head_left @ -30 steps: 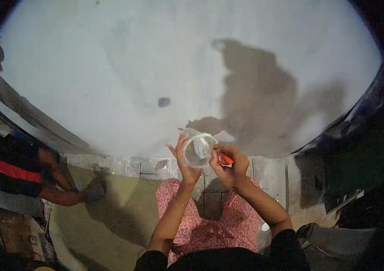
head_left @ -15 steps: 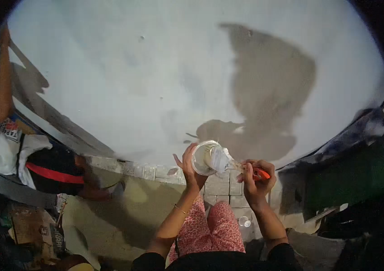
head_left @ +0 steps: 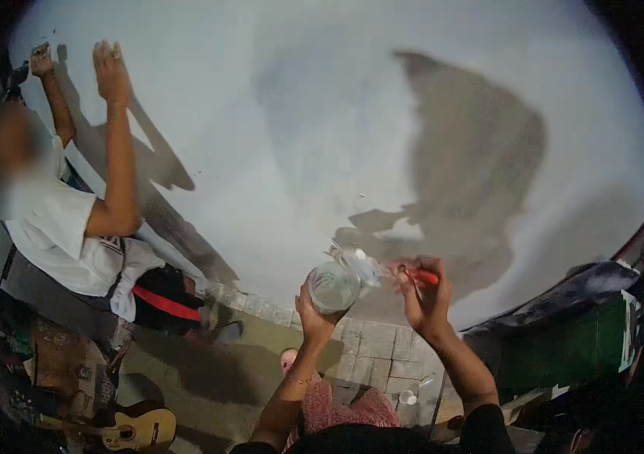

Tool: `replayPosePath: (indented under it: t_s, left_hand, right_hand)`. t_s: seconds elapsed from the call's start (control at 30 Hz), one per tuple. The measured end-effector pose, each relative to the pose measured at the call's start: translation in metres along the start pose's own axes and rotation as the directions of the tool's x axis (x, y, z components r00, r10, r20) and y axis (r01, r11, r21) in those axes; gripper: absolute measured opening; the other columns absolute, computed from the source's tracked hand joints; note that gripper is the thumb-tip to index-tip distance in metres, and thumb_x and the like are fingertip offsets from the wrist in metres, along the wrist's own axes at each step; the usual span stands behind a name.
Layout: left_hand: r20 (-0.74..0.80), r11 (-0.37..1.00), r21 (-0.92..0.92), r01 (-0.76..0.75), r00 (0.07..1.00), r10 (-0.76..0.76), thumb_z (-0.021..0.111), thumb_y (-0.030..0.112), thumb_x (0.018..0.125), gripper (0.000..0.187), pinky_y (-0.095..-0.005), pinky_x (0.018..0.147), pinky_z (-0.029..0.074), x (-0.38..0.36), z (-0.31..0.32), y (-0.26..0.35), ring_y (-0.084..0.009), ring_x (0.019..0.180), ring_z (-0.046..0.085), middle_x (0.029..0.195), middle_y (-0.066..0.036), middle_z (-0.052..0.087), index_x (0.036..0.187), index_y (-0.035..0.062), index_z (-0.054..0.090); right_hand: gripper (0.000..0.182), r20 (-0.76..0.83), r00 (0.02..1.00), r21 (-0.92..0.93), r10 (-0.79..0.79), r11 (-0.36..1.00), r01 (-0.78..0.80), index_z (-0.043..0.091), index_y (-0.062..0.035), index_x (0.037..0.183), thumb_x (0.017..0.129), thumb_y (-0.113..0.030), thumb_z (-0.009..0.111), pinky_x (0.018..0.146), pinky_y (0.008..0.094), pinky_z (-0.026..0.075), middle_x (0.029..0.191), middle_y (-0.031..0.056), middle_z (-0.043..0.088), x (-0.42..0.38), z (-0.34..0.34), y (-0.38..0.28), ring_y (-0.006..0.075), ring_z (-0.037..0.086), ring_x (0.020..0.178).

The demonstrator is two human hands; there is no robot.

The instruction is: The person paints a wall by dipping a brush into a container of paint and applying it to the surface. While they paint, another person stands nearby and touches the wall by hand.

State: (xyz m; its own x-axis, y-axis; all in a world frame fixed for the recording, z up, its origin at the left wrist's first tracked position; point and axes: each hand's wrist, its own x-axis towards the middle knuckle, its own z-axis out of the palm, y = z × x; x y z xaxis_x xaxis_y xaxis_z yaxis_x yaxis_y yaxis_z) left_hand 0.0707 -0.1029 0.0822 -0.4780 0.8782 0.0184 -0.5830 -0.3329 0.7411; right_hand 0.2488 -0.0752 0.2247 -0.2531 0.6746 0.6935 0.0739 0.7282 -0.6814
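Observation:
My left hand (head_left: 317, 314) is wrapped round a clear round container (head_left: 335, 287), which is tilted with its round face toward me. To its right, my right hand (head_left: 426, 295) grips the orange-red handle of a brush (head_left: 426, 277). The brush's pale head (head_left: 364, 266) is at the container's upper right rim and is blurred; whether they touch I cannot tell. Behind both hands is a white wall (head_left: 322, 129) with dark shadows on it.
A person in a white shirt (head_left: 65, 234) stands at the left, both hands raised at the wall. A guitar (head_left: 140, 430) and cardboard box (head_left: 65, 359) lie lower left. A small white cup (head_left: 407, 397) is on the paving. A green panel (head_left: 572, 352) stands right.
The brush head has moved from inside the container's opening to its upper right rim. My left hand has tilted the container. The view has shifted, showing more of the other person.

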Motion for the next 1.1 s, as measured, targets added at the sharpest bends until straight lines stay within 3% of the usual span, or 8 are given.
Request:
replayPosePath:
  t_s: [0.07, 0.3, 0.37, 0.57, 0.63, 0.77, 0.97, 1.1]
  left_hand:
    - [0.149, 0.634, 0.682, -0.364, 0.918, 0.367, 0.089, 0.022, 0.052, 0.095, -0.0453, 0.103, 0.026, 0.026, -0.012, 0.03, -0.0265, 0.118, 0.048, 0.125, -0.01, 0.053, 0.133, 0.0071, 0.041]
    - [0.231, 0.548, 0.71, -0.441, 0.882, 0.411, 0.085, 0.003, 0.059, 0.094, -0.0385, 0.1, 0.042, 0.109, -0.05, 0.139, -0.0238, 0.117, 0.049, 0.126, -0.014, 0.048, 0.136, 0.0021, 0.032]
    - [0.286, 0.645, 0.622, -0.444, 0.896, 0.34, 0.085, 0.006, 0.06, 0.093, -0.04, 0.101, 0.043, 0.127, -0.058, 0.156, -0.0249, 0.118, 0.049, 0.127, -0.014, 0.048, 0.136, 0.0034, 0.032]
    - [0.28, 0.592, 0.699, -0.402, 0.915, 0.291, 0.086, 0.011, 0.061, 0.096, -0.0401, 0.101, 0.042, 0.157, -0.064, 0.188, -0.0257, 0.118, 0.049, 0.126, -0.015, 0.049, 0.137, 0.0047, 0.03]
    - [0.321, 0.557, 0.693, -0.457, 0.888, 0.329, 0.086, 0.009, 0.061, 0.095, -0.0397, 0.1, 0.043, 0.17, -0.074, 0.18, -0.0255, 0.118, 0.049, 0.126, -0.015, 0.049, 0.138, 0.0051, 0.03]
    - [0.313, 0.625, 0.597, -0.502, 0.864, 0.395, 0.085, 0.006, 0.059, 0.089, -0.0388, 0.092, 0.049, 0.17, -0.064, 0.186, -0.0243, 0.11, 0.056, 0.119, -0.014, 0.056, 0.133, 0.001, 0.037]
    - [0.246, 0.564, 0.697, -0.442, 0.887, 0.39, 0.083, 0.0, 0.059, 0.086, -0.0387, 0.092, 0.051, 0.162, -0.072, 0.183, -0.0242, 0.11, 0.056, 0.12, -0.013, 0.054, 0.132, 0.0021, 0.037]
    - [0.073, 0.879, 0.438, -0.188, 0.982, 0.174, 0.085, 0.004, 0.059, 0.095, -0.0376, 0.097, 0.046, 0.149, -0.089, 0.172, -0.0249, 0.118, 0.048, 0.128, -0.014, 0.047, 0.136, 0.0055, 0.031]
  right_hand:
    - [0.025, 0.034, 0.999, 0.036, -0.022, 0.999, 0.021, 0.044, 0.0037, 0.105, 0.086, 0.001, 0.061, 0.074, 0.0301, 0.053, 0.093, 0.0161, 0.065, 0.049, 0.034, -0.004, 0.0192, 0.065, 0.088]
    - [0.023, 0.261, 0.847, -0.18, -0.464, 0.838, 0.515, 0.047, -0.0065, 0.107, 0.089, -0.012, 0.06, 0.067, 0.037, 0.052, 0.092, 0.015, 0.066, 0.239, 0.127, -0.034, 0.0294, 0.067, 0.083]
    - [0.019, 0.265, 0.886, -0.208, -0.38, 0.875, 0.438, 0.049, -0.0072, 0.106, 0.09, -0.01, 0.058, 0.066, 0.036, 0.052, 0.09, 0.013, 0.066, 0.272, 0.128, -0.065, 0.0297, 0.068, 0.079]
    - [0.02, 0.197, 0.337, -0.443, -0.921, 0.223, 0.868, 0.059, -0.0009, 0.101, 0.081, 0.002, 0.063, 0.072, 0.0315, 0.054, 0.101, 0.014, 0.067, 0.343, 0.124, -0.173, 0.0236, 0.067, 0.091]
    - [0.015, 0.058, 0.19, -0.457, -0.98, 0.143, 0.878, 0.057, -0.0005, 0.1, 0.088, -0.008, 0.06, 0.052, 0.0285, 0.049, 0.078, 0.0103, 0.064, 0.364, 0.138, -0.17, 0.0151, 0.064, 0.069]
    - [0.03, 0.391, 0.274, -0.567, -0.879, 0.004, 0.824, 0.06, -0.0032, 0.1, 0.073, -0.013, 0.068, 0.065, 0.0297, 0.051, 0.105, 0.0126, 0.064, 0.328, 0.149, -0.133, 0.0217, 0.061, 0.081]
    - [0.036, 0.505, 0.528, -0.449, -0.683, 0.315, 0.836, 0.059, -0.0106, 0.103, 0.07, -0.022, 0.065, 0.067, 0.0323, 0.053, 0.118, 0.0075, 0.057, 0.188, 0.172, 0.013, 0.0257, 0.058, 0.087]
    - [0.04, 0.638, 0.659, -0.327, -0.398, 0.635, 0.7, 0.054, -0.0073, 0.107, 0.069, -0.009, 0.066, 0.067, 0.0347, 0.054, 0.112, 0.009, 0.059, 0.093, 0.19, 0.094, 0.0248, 0.059, 0.088]
